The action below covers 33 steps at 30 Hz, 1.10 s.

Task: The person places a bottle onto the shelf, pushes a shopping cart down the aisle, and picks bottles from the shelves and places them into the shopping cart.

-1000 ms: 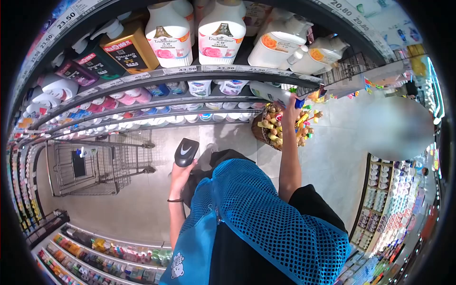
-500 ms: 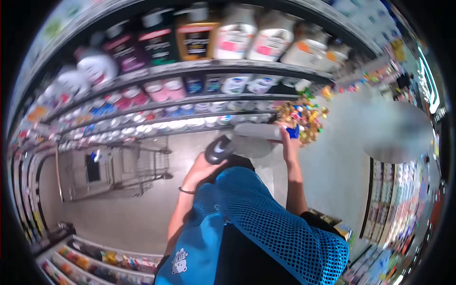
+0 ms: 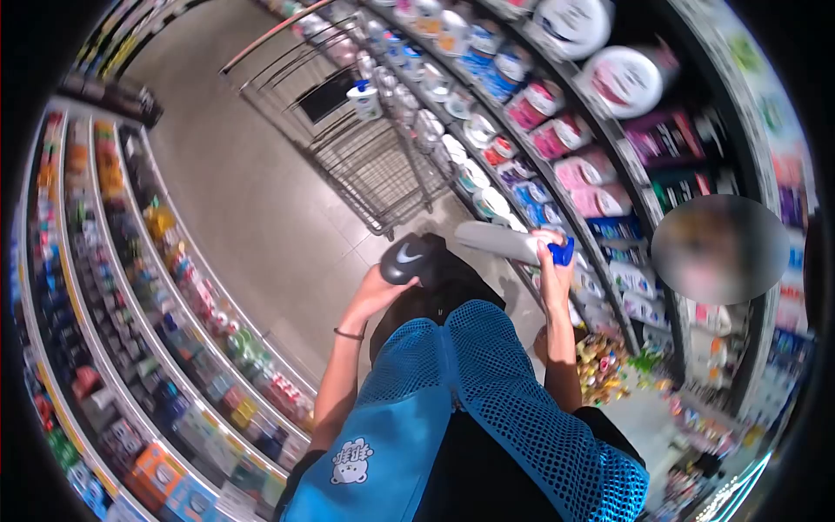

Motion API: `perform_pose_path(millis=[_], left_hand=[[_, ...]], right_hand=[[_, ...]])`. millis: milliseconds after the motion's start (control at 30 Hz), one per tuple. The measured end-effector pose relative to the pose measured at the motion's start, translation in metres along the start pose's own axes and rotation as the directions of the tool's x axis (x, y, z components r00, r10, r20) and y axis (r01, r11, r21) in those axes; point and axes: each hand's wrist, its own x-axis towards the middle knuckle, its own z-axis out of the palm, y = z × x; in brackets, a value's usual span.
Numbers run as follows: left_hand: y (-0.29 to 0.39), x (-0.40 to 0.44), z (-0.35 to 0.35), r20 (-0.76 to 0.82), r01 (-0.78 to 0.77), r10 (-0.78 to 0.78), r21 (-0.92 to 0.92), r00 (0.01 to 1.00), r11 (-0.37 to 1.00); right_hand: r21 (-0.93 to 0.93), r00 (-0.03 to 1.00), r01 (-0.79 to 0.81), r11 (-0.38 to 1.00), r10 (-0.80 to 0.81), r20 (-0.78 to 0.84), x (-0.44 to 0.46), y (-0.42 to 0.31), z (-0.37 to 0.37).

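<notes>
Fingers wrapped round its lower part, my left hand [image 3: 376,294] holds a dark handheld device [image 3: 409,259] with a pale curved mark on top. To its right, my right hand [image 3: 554,271] grips a whitish bottle [image 3: 500,241] near its blue cap [image 3: 562,251]. The bottle lies roughly level, its base toward the device, and the two do not touch. Both hands are in front of the blue mesh vest [image 3: 487,348]. A white bottle with a blue top [image 3: 363,99] is in the shopping cart [image 3: 374,170] ahead.
Shelves of bottles and tubs [image 3: 557,130] run along the right side. Low shelves with colourful small packages [image 3: 209,304] curve along the left. The grey floor [image 3: 217,148] lies between them. A basket of small toys [image 3: 600,365] is beyond my right forearm.
The view has swung left toward the cart. My right hand has brought the bottle from beside the shelf and toy basket to in front of my body, closer to the device.
</notes>
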Motion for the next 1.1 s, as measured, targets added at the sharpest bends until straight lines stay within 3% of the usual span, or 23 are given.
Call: perform_pose_path(millis=[100,167,233,300,367,433,500,567,600,633,733,833,900,1000,1033,1067,1100], left_hand=[[-0.048,-0.020,-0.038,-0.373,-0.023,-0.038,-0.157,0.927,0.987],[-0.065,-0.035,-0.059,-0.442,0.069,-0.194,-0.283,0.876,0.957],[-0.071,-0.045,-0.068,-0.536,0.120,-0.280,-0.314,0.797,0.942],[-0.066,-0.049,-0.073,-0.536,0.284,-0.490,-0.423,0.687,0.861],[-0.074,-0.046,-0.067,-0.597,0.199,-0.480,-0.474,0.643,0.858],[-0.072,-0.044,-0.067,-0.528,0.357,-0.598,-0.491,0.603,0.794],[-0.024,-0.027,-0.062,-0.499,0.322,-0.740,-0.682,0.451,0.656],[-0.038,-0.030,-0.049,-0.536,0.411,-0.743,-0.620,0.400,0.668],[-0.036,-0.032,-0.046,-0.436,0.310,-0.783,-0.745,0.444,0.590],[-0.053,-0.035,-0.032,-0.484,0.257,-0.770,-0.750,0.416,0.610],[-0.048,-0.024,-0.031,-0.502,0.188,-0.717,-0.741,0.483,0.645],[-0.033,-0.009,-0.044,-0.488,0.263,-0.762,-0.740,0.425,0.620],[-0.028,-0.001,-0.046,-0.528,0.168,-0.734,-0.752,0.427,0.638],[-0.019,0.006,-0.050,-0.565,0.161,-0.725,-0.735,0.394,0.659],[-0.011,0.007,-0.049,-0.562,0.146,-0.720,-0.739,0.407,0.658],[-0.010,0.006,-0.048,-0.560,0.155,-0.709,-0.728,0.429,0.668],[-0.010,0.003,-0.047,-0.558,0.162,-0.695,-0.715,0.454,0.680]], right_hand=[[-0.116,0.976,0.181,0.977,-0.164,0.142,0.076,0.001,0.083],[-0.072,0.964,0.199,0.977,-0.182,0.192,0.124,0.018,0.151],[0.226,0.961,-0.156,0.962,0.095,0.259,0.165,0.036,0.223],[0.283,0.936,-0.243,0.928,0.147,0.320,0.211,0.061,0.294],[0.193,0.932,-0.226,0.955,0.154,0.329,0.251,0.086,0.359],[-0.123,0.955,0.156,0.980,-0.117,0.273,0.284,0.104,0.415],[-0.094,0.947,0.218,0.971,-0.187,0.260,0.316,0.145,0.467],[-0.262,0.928,0.365,0.893,-0.325,0.182,0.341,0.168,0.509],[-0.180,0.964,0.220,0.959,-0.186,0.188,0.351,0.177,0.524],[-0.220,0.976,0.175,0.960,-0.139,0.171,0.360,0.195,0.539],[-0.270,0.984,0.165,0.949,-0.139,0.114,0.381,0.217,0.565],[-0.380,0.973,0.216,0.900,-0.165,0.164,0.395,0.232,0.574],[-0.404,0.967,0.199,0.893,-0.111,0.230,0.403,0.238,0.576],[-0.475,0.972,0.117,0.872,-0.003,0.233,0.400,0.236,0.564],[-0.506,0.979,0.064,0.860,0.045,0.201,0.396,0.235,0.560],[-0.489,0.951,0.006,0.872,0.145,0.271,0.398,0.254,0.552],[-0.497,0.960,-0.002,0.867,0.141,0.242,0.387,0.243,0.544]])
